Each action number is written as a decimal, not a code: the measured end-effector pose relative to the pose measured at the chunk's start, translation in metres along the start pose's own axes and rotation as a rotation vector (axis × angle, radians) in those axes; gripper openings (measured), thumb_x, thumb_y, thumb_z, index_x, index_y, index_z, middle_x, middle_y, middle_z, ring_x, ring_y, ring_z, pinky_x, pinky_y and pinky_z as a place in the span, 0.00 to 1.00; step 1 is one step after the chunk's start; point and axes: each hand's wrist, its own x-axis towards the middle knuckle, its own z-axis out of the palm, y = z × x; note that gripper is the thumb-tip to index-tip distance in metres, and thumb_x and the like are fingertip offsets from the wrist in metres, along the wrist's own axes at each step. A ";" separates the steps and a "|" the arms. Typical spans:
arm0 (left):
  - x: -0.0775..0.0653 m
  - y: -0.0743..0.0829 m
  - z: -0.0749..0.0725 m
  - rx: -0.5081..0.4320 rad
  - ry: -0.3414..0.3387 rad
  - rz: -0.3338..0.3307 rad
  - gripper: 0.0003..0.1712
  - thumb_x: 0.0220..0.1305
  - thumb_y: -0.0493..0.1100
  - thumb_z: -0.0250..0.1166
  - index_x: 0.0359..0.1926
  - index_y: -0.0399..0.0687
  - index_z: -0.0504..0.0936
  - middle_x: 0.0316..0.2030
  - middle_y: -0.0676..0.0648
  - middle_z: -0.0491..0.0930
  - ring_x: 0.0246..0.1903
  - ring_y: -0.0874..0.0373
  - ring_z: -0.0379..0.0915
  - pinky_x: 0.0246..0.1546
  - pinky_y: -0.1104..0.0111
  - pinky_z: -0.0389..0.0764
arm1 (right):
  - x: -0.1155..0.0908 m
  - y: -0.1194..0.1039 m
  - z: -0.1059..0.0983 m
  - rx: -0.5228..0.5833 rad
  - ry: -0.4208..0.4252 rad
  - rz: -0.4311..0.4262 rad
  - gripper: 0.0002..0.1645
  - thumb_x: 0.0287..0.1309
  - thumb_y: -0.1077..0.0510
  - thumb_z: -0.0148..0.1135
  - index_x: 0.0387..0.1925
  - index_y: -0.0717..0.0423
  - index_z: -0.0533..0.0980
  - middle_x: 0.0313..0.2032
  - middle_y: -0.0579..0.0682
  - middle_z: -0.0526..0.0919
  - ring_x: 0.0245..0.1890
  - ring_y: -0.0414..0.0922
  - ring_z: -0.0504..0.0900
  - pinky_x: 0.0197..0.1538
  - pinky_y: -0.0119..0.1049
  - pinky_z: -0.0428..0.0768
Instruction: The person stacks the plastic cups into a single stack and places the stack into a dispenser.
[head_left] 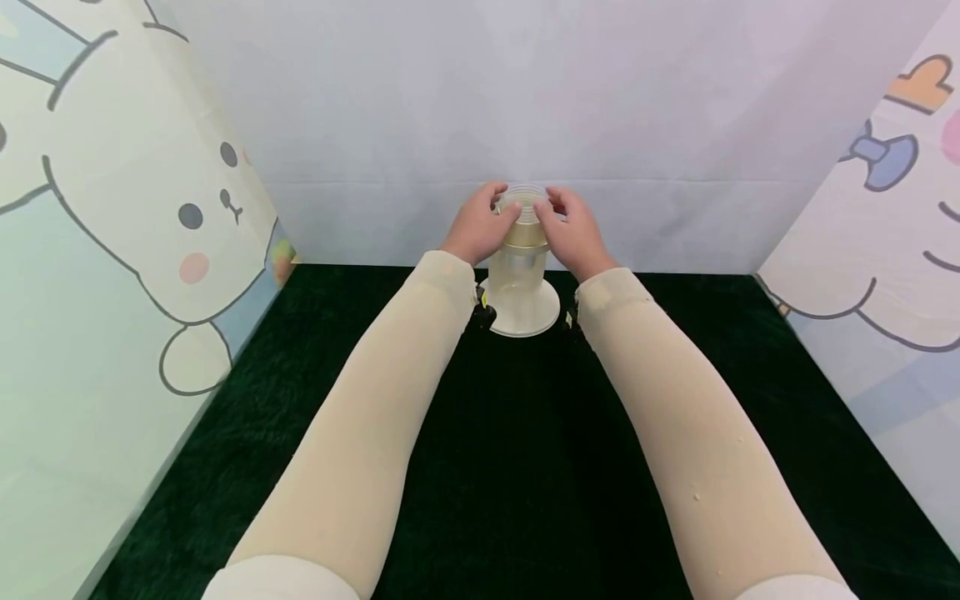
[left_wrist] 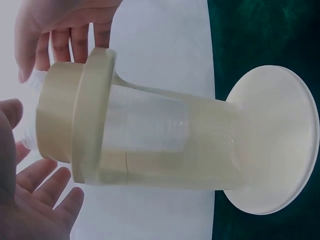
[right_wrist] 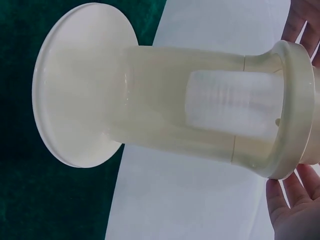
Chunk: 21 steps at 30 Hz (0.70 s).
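A cream plastic cup dispenser (head_left: 525, 287) stands upright on its round base (left_wrist: 280, 145), with a thick collar (right_wrist: 295, 110) around the top of its tube. Clear plastic cups (head_left: 523, 200), nested in a stack, rise out of the collar, while their lower part shows through the tube's open front. From the left side my left hand (head_left: 480, 223) holds the cups, its thumb in front and its other fingers spread around the collar. My right hand (head_left: 575, 232) holds them from the right, with some fingertips at the collar's rim. Both palms face inward.
Dark green cloth (head_left: 517, 467) covers the table. Close behind the dispenser hangs a white curtain (head_left: 637, 100). Panels with cartoon drawings (head_left: 150, 192) flank the table on both sides.
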 end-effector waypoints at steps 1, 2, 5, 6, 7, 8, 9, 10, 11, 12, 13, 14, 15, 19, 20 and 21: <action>0.000 0.000 0.000 -0.001 0.001 0.000 0.38 0.79 0.62 0.51 0.81 0.57 0.55 0.77 0.51 0.59 0.75 0.53 0.56 0.70 0.58 0.64 | 0.000 0.000 0.000 -0.001 0.000 0.002 0.40 0.77 0.36 0.48 0.80 0.50 0.57 0.76 0.49 0.62 0.74 0.46 0.62 0.73 0.45 0.64; 0.000 -0.001 0.001 -0.001 0.003 -0.001 0.38 0.79 0.62 0.51 0.81 0.56 0.54 0.77 0.51 0.59 0.75 0.53 0.56 0.70 0.58 0.64 | 0.000 -0.001 0.000 -0.004 0.000 0.004 0.40 0.77 0.36 0.48 0.80 0.49 0.57 0.76 0.49 0.62 0.74 0.46 0.62 0.73 0.44 0.64; 0.001 -0.001 0.002 -0.001 0.008 -0.002 0.39 0.79 0.62 0.51 0.82 0.55 0.53 0.77 0.50 0.59 0.75 0.52 0.56 0.70 0.58 0.64 | 0.001 -0.002 0.000 -0.016 -0.002 0.009 0.40 0.77 0.36 0.48 0.80 0.48 0.57 0.76 0.49 0.62 0.73 0.46 0.63 0.72 0.45 0.65; 0.001 -0.001 0.002 -0.001 0.012 -0.004 0.39 0.79 0.62 0.51 0.82 0.54 0.53 0.77 0.50 0.59 0.75 0.52 0.56 0.70 0.58 0.64 | 0.001 -0.002 0.000 -0.023 -0.004 0.008 0.40 0.77 0.36 0.47 0.80 0.47 0.57 0.76 0.49 0.62 0.74 0.46 0.62 0.72 0.45 0.65; 0.001 -0.002 0.002 0.000 0.014 -0.005 0.39 0.79 0.62 0.51 0.82 0.54 0.53 0.77 0.49 0.59 0.75 0.52 0.57 0.70 0.58 0.64 | 0.001 -0.002 0.000 -0.026 -0.005 0.005 0.39 0.77 0.36 0.47 0.80 0.48 0.57 0.76 0.49 0.62 0.74 0.46 0.63 0.72 0.46 0.65; 0.001 -0.002 0.002 0.002 0.016 -0.008 0.39 0.79 0.61 0.51 0.82 0.53 0.54 0.77 0.49 0.59 0.75 0.52 0.57 0.70 0.58 0.65 | 0.002 -0.002 0.001 -0.029 -0.005 0.002 0.39 0.77 0.37 0.47 0.80 0.48 0.57 0.76 0.50 0.62 0.74 0.47 0.63 0.71 0.46 0.66; 0.001 -0.001 0.002 0.003 0.017 -0.009 0.39 0.79 0.61 0.51 0.81 0.53 0.54 0.77 0.49 0.59 0.74 0.51 0.57 0.70 0.58 0.65 | 0.002 -0.001 0.001 -0.030 -0.005 -0.001 0.39 0.77 0.37 0.48 0.80 0.48 0.57 0.76 0.50 0.62 0.74 0.47 0.63 0.71 0.46 0.66; 0.001 -0.001 0.001 0.007 0.018 -0.010 0.39 0.79 0.61 0.51 0.81 0.53 0.54 0.77 0.49 0.59 0.74 0.51 0.57 0.70 0.58 0.65 | 0.002 -0.001 0.001 -0.032 -0.005 -0.005 0.40 0.77 0.36 0.48 0.80 0.48 0.58 0.76 0.50 0.62 0.74 0.48 0.63 0.71 0.46 0.66; 0.001 -0.001 0.002 0.013 0.020 -0.010 0.38 0.79 0.61 0.51 0.81 0.53 0.55 0.77 0.49 0.59 0.74 0.51 0.57 0.70 0.58 0.64 | 0.003 0.000 0.000 -0.035 -0.003 -0.012 0.39 0.77 0.36 0.48 0.80 0.49 0.59 0.76 0.51 0.62 0.73 0.48 0.63 0.71 0.46 0.65; 0.001 -0.001 0.002 0.020 0.023 -0.006 0.38 0.80 0.60 0.50 0.81 0.52 0.55 0.77 0.49 0.59 0.74 0.51 0.57 0.70 0.58 0.64 | 0.003 0.000 0.000 -0.038 -0.004 -0.013 0.40 0.77 0.36 0.48 0.79 0.49 0.59 0.76 0.50 0.62 0.73 0.48 0.63 0.72 0.46 0.65; 0.001 -0.002 0.002 0.032 0.025 -0.005 0.37 0.80 0.60 0.50 0.81 0.52 0.56 0.77 0.49 0.59 0.74 0.52 0.57 0.70 0.58 0.64 | 0.002 0.001 0.000 -0.038 -0.006 -0.017 0.39 0.77 0.37 0.48 0.79 0.50 0.60 0.76 0.50 0.63 0.73 0.48 0.63 0.72 0.46 0.64; 0.002 -0.002 0.002 0.052 0.028 -0.003 0.37 0.80 0.60 0.50 0.81 0.51 0.57 0.77 0.49 0.60 0.74 0.52 0.57 0.70 0.58 0.64 | 0.002 0.002 0.000 -0.047 -0.008 -0.024 0.39 0.77 0.37 0.49 0.78 0.51 0.61 0.75 0.51 0.63 0.73 0.49 0.63 0.72 0.46 0.64; 0.003 -0.003 0.003 0.074 0.029 -0.007 0.37 0.80 0.60 0.50 0.80 0.51 0.57 0.77 0.49 0.60 0.74 0.53 0.57 0.70 0.59 0.64 | 0.001 0.003 0.000 -0.062 -0.013 -0.028 0.38 0.77 0.37 0.49 0.78 0.51 0.62 0.75 0.50 0.63 0.73 0.49 0.63 0.73 0.46 0.63; 0.005 -0.004 0.005 0.160 0.036 -0.031 0.36 0.80 0.60 0.50 0.80 0.50 0.60 0.76 0.49 0.61 0.73 0.55 0.58 0.70 0.61 0.64 | -0.001 0.006 -0.001 -0.110 -0.045 -0.034 0.39 0.77 0.37 0.49 0.78 0.51 0.62 0.76 0.51 0.62 0.73 0.50 0.63 0.73 0.48 0.62; 0.005 -0.004 0.006 0.180 0.037 -0.035 0.36 0.80 0.60 0.50 0.79 0.50 0.61 0.76 0.49 0.61 0.73 0.55 0.59 0.70 0.62 0.64 | -0.002 0.006 -0.001 -0.122 -0.050 -0.031 0.39 0.77 0.36 0.49 0.79 0.51 0.61 0.76 0.51 0.61 0.73 0.51 0.63 0.73 0.50 0.62; 0.005 -0.004 0.006 0.191 0.038 -0.039 0.36 0.79 0.61 0.49 0.79 0.51 0.61 0.76 0.49 0.61 0.73 0.55 0.59 0.70 0.61 0.64 | -0.002 0.006 -0.001 -0.131 -0.057 -0.019 0.40 0.76 0.35 0.48 0.79 0.50 0.59 0.77 0.51 0.61 0.73 0.50 0.62 0.73 0.50 0.62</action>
